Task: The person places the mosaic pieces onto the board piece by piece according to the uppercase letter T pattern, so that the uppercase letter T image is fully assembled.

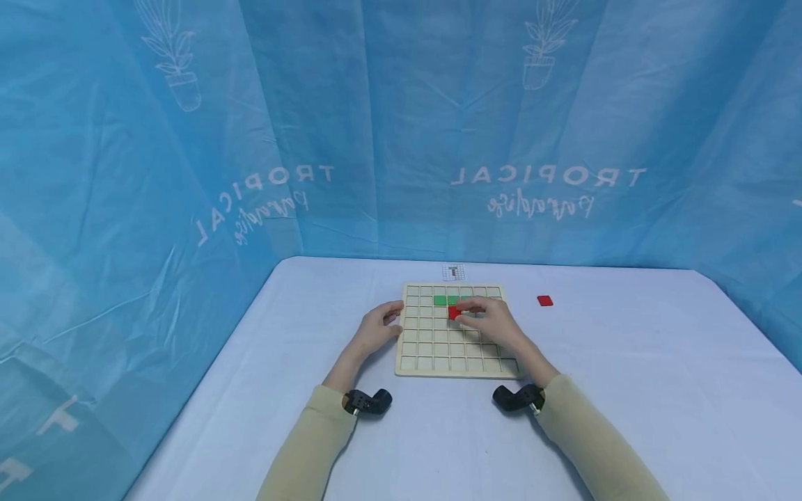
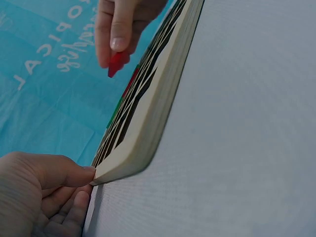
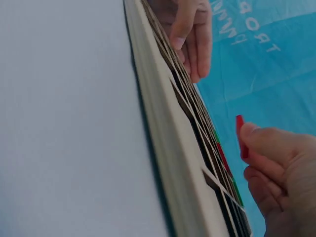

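Observation:
Between thumb and fingers my right hand (image 1: 498,325) pinches a small red square tile (image 3: 242,138), raised above the cream grid board (image 1: 426,348). My left hand (image 1: 376,328) rests against the board's left edge, thumb and fingertips touching its side. Green tiles (image 1: 441,300) lie in a row near the top of the grid, partly covered by the right hand in the head view. Another red tile (image 3: 224,155) is set in the grid next to the green ones, as both wrist views show.
One loose red tile (image 1: 545,300) lies on the white tablecloth right of the board. Behind the board is a small printed grid card (image 1: 454,272). Blue curtains (image 1: 413,139) hang along the back and sides of the table.

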The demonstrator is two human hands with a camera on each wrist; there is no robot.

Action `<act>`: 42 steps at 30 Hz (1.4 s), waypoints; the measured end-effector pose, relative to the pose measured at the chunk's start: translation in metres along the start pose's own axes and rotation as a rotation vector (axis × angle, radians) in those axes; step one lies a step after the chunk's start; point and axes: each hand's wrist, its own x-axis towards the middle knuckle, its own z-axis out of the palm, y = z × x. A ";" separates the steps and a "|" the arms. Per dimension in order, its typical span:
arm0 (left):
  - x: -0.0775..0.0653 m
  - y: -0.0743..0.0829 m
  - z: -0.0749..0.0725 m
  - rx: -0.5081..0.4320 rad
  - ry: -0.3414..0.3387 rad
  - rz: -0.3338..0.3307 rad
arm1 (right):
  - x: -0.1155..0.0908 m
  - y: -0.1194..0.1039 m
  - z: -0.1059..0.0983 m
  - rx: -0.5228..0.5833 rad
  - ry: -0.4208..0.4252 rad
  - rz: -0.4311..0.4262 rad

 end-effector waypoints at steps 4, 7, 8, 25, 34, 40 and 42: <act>0.000 0.000 0.000 -0.002 -0.002 0.009 | -0.003 0.004 0.003 -0.012 0.017 0.000; -0.001 0.000 0.000 -0.003 -0.007 0.010 | -0.004 0.007 0.005 -0.028 0.018 -0.017; -0.001 0.000 0.000 -0.003 -0.008 0.009 | -0.005 0.007 0.005 -0.036 0.015 -0.027; -0.001 -0.001 0.000 0.002 -0.002 -0.003 | -0.007 0.010 0.007 -0.133 0.003 -0.128; 0.000 0.000 0.000 0.002 0.005 -0.011 | -0.004 0.004 0.004 -0.064 0.018 -0.070; 0.000 -0.002 0.001 -0.001 0.001 0.003 | 0.004 -0.004 -0.017 0.091 0.076 -0.016; 0.001 -0.002 0.001 0.005 0.003 -0.006 | 0.004 -0.006 -0.030 0.104 0.091 0.003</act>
